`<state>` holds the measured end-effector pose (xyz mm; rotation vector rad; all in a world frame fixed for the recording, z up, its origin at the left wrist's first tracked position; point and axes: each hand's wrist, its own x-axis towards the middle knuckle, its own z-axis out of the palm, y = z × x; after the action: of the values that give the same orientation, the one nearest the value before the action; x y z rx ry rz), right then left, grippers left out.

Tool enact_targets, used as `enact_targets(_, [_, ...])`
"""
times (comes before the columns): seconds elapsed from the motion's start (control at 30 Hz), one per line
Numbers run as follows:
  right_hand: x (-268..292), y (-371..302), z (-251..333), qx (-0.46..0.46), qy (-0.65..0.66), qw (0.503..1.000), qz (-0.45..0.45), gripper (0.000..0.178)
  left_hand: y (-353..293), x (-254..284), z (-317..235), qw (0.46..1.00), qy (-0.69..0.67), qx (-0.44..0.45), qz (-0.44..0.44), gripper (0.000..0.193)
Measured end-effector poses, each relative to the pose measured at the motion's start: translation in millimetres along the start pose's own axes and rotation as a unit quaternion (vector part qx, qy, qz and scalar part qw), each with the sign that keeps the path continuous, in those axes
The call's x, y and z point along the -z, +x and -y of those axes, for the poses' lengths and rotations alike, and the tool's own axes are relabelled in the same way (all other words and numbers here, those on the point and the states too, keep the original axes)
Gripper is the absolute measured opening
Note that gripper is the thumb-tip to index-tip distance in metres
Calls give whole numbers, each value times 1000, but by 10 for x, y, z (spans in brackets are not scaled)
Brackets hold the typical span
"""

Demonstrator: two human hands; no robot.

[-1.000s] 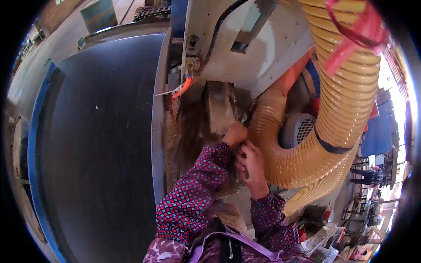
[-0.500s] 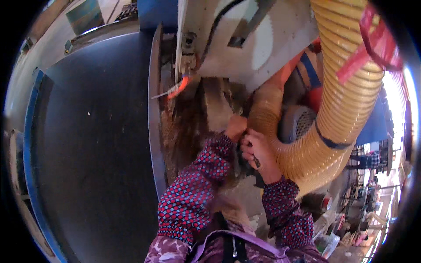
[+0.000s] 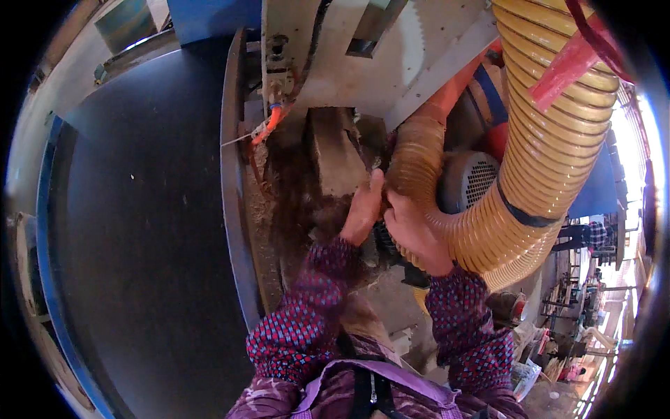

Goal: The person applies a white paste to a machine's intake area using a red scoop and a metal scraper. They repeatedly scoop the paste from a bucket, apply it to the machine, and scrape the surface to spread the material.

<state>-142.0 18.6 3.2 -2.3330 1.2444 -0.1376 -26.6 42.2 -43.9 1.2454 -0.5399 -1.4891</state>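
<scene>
Dark floor (image 3: 139, 230) left; bright daylight, cluttered workshop (image 3: 593, 293) right.

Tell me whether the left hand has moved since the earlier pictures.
Barely: the left hand stays at the lower end of the yellow ribbed hose, beside the grey motor; the camera shifted.

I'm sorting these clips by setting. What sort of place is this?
Probably a woodworking shop. A ribbed yellow dust hose curves past a motor, and sawdust lies beside a dark machine table. Both hands, left and right, work at the hose's lower end.
</scene>
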Motion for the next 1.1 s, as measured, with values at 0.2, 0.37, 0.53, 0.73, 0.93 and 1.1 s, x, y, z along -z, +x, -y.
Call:
enact_targets(0.2, [-742,120,910,-133,270,951,-65,26,-442,567,93,953,-107,-128,-251,48])
enact_targets(0.37, [-1086,229,1160,-183,232,955,-38,56,-595,978,292,950,-257,-124,-130,40])
enact_targets(0.53, [-928,-35,790,-125,387,902,-143,25,-638,644,247,968,-238,-84,9,27])
enact_targets(0.73, [-583,-577,283,-148,426,887,-103,25,-707,-102,378,985,-115,-120,-41,25])
enact_targets(0.93, [-345,-499,520,-242,570,783,-57,21,-593,-5,356,974,46,-216,-53,20])
enact_targets(1.1, [-460,-439,505,-224,541,805,-93,19,-584,-11,238,989,-89,-108,-52,26])
